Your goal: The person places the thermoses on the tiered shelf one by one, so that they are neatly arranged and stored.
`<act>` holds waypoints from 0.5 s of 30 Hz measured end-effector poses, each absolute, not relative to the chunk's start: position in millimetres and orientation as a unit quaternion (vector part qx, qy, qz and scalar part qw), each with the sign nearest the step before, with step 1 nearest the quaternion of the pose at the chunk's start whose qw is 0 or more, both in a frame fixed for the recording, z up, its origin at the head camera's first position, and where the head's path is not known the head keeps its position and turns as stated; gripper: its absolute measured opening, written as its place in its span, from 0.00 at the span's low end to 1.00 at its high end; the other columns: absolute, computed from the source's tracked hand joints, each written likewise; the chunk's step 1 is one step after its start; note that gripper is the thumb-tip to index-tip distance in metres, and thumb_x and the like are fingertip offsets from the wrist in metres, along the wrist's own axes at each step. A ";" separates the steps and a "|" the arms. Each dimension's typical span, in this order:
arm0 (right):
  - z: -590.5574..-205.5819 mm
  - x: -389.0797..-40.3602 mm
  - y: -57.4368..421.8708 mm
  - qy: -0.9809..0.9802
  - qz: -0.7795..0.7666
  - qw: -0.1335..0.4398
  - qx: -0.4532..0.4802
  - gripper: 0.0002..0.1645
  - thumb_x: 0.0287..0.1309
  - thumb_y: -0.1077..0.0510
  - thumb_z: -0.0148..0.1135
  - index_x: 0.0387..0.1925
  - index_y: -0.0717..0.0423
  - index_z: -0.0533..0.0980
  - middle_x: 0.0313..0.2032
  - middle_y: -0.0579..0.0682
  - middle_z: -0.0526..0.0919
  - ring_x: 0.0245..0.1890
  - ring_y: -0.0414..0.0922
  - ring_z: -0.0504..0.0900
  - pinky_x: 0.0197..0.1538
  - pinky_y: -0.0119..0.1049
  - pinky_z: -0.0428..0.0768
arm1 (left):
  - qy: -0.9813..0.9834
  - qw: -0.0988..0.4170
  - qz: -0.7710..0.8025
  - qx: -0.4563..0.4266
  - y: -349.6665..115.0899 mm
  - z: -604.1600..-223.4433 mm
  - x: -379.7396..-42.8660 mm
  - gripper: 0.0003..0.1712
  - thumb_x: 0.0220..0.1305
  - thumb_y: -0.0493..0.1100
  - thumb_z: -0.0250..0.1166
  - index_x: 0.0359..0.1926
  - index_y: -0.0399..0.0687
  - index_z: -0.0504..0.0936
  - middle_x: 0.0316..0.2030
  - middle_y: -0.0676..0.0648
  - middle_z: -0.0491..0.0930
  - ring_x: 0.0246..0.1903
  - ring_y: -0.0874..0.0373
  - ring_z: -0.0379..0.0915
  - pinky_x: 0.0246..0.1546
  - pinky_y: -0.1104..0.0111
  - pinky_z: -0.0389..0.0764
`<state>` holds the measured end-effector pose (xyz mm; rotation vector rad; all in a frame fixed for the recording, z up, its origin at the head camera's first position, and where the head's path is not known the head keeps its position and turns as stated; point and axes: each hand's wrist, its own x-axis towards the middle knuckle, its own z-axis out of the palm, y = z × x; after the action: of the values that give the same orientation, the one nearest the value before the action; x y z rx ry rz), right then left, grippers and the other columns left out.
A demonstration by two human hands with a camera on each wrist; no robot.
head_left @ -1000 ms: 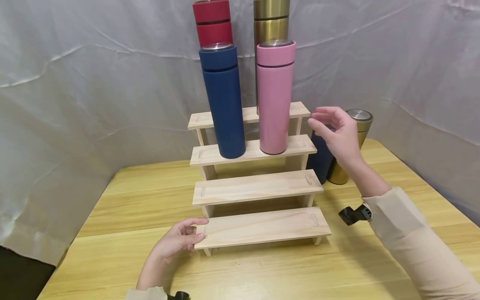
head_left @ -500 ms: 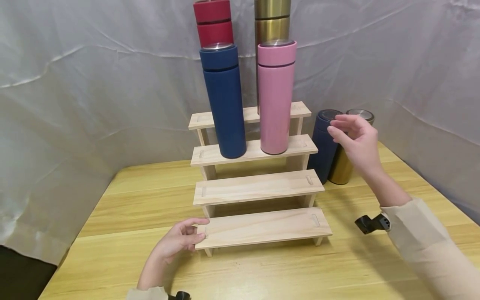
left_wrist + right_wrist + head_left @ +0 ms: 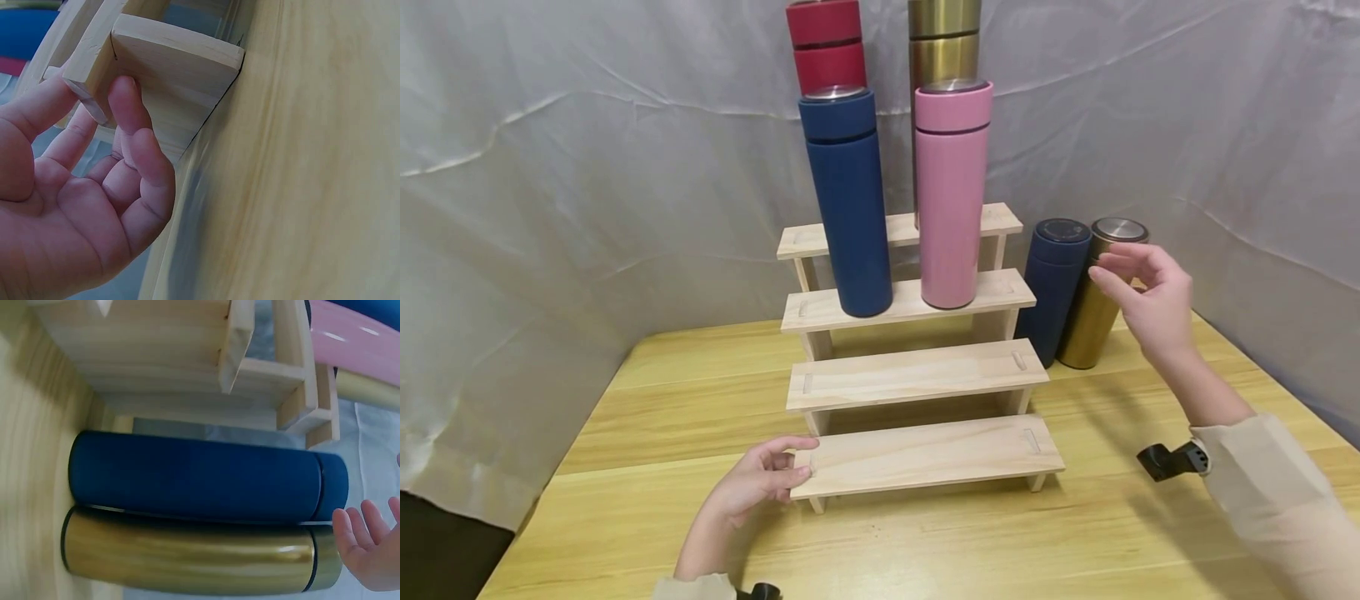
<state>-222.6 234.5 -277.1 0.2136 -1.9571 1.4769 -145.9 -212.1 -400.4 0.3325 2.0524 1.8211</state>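
Observation:
My left hand point(image 3: 752, 482) grips the left end of the lowest step of a four-tier wooden display stand point(image 3: 925, 454). In the left wrist view its fingertips point(image 3: 128, 94) lie around the step's end and underside. My right hand point(image 3: 1150, 296) hovers at the right with nothing in it, its fingers gently bent. Nearest to it stands a gold thermos point(image 3: 1088, 321), partly behind the fingers in the head view. A dark blue thermos point(image 3: 1051, 287) stands beside the gold one, to the right of the stand. Both are upright on the table.
A blue thermos point(image 3: 853, 217) and a pink thermos point(image 3: 953, 208) stand on the second step from the top. Behind them are a red thermos point(image 3: 827, 50) and a gold thermos point(image 3: 943, 54), cut off by the frame's top. Grey cloth point(image 3: 662, 167) hangs around the wooden table point(image 3: 647, 450).
My right hand has moved right and slightly down, away from the stand, uncovering the dark blue thermos. The left hand and the stand have kept their place.

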 end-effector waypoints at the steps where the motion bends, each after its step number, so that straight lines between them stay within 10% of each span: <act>1: -278.6 -223.3 236.5 -0.747 0.567 0.339 0.076 0.16 0.49 0.65 0.63 0.42 0.56 0.76 0.33 0.36 0.79 0.36 0.33 0.75 0.33 0.21 0.68 | 0.729 0.188 0.648 0.119 -212.1 -400.5 -145.9 0.28 0.56 0.37 0.62 0.55 0.30 0.65 0.26 0.50 0.67 0.17 0.65 0.62 0.26 0.71 0.73; 15: -295.5 -236.1 261.2 -0.734 0.581 0.350 -0.039 0.26 0.44 0.68 0.65 0.47 0.51 0.70 0.39 0.40 0.72 0.40 0.36 0.71 0.37 0.21 0.69 | 0.720 0.189 0.654 0.135 -211.1 -399.8 -145.6 0.27 0.57 0.35 0.60 0.56 0.28 0.64 0.25 0.50 0.67 0.17 0.66 0.62 0.26 0.71 0.73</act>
<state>-236.1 261.2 -295.5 -0.1011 -1.9022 1.5047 -145.6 -211.1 -399.8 0.3793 2.0249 1.8401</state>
